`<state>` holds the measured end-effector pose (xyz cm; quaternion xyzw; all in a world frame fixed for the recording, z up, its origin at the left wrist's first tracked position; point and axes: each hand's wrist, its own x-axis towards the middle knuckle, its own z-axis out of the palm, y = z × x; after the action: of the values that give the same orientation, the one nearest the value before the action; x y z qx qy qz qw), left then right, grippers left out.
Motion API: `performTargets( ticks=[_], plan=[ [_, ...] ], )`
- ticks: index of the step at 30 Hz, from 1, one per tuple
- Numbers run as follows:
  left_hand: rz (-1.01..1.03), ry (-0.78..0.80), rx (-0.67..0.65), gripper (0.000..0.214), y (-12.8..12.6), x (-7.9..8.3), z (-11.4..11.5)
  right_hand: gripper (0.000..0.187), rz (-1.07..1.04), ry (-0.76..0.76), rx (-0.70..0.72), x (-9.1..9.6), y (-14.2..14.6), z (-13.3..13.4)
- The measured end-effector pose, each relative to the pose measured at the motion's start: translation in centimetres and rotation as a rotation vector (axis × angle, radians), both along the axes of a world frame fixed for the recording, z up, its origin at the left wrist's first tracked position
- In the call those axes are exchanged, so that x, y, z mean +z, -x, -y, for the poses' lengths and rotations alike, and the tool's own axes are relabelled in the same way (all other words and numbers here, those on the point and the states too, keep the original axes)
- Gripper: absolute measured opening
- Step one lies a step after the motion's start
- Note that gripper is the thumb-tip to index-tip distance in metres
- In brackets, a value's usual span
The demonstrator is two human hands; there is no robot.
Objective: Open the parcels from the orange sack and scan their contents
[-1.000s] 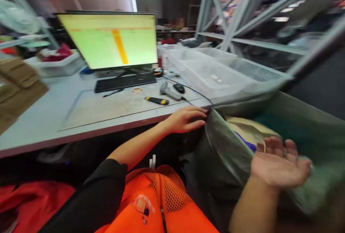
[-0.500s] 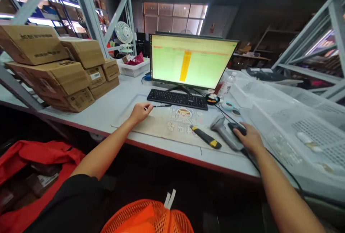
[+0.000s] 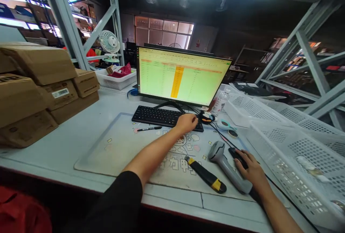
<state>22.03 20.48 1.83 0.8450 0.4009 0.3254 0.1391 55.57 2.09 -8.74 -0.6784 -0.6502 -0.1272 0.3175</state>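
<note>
My left hand is over the right part of the black keyboard, fingers curled with nothing visible in them. Whether the fingertips press keys is hidden. My right hand rests over a black computer mouse, fingers bent around it. Left of the mouse lies a grey barcode scanner. A black and yellow utility knife lies on the desk mat. Below the keyboard is a black pen. The monitor shows a spreadsheet with an orange column.
Cardboard boxes are stacked at the left. White plastic baskets line the right side. A clear bottle and tape rolls stand near the monitor. Behind are a white basket, a fan and metal rack posts.
My left hand has moved right, from beside the pen to over the keyboard; the pen stays on the mat. My right hand remains on the mouse. The camera view has tilted up and come closer.
</note>
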Motion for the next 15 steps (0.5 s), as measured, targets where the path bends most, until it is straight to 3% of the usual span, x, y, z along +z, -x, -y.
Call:
performTargets(
  ticks=[2, 5, 10, 15],
  plan=[
    [-0.011, -0.008, -0.008, 0.028, -3.2, -0.4, -0.4, 0.052, 0.005, 0.002, -0.016, -0.2, -0.2, 0.1],
    [-0.036, -0.053, -0.018, 0.029, -5.7, -1.8, -0.3, 0.053, 0.026, 0.014, -0.027, -0.3, -0.3, 0.4],
    [-0.131, -0.149, -0.144, 0.029, -6.5, -4.3, 0.2, 0.053, 0.063, 0.001, -0.025, -0.4, -0.3, 0.7],
    [-0.21, -0.165, -0.153, 0.03, -6.5, -5.2, 0.4, 0.051, 0.086, 0.0, -0.03, -0.6, -0.1, 0.8]
  ],
)
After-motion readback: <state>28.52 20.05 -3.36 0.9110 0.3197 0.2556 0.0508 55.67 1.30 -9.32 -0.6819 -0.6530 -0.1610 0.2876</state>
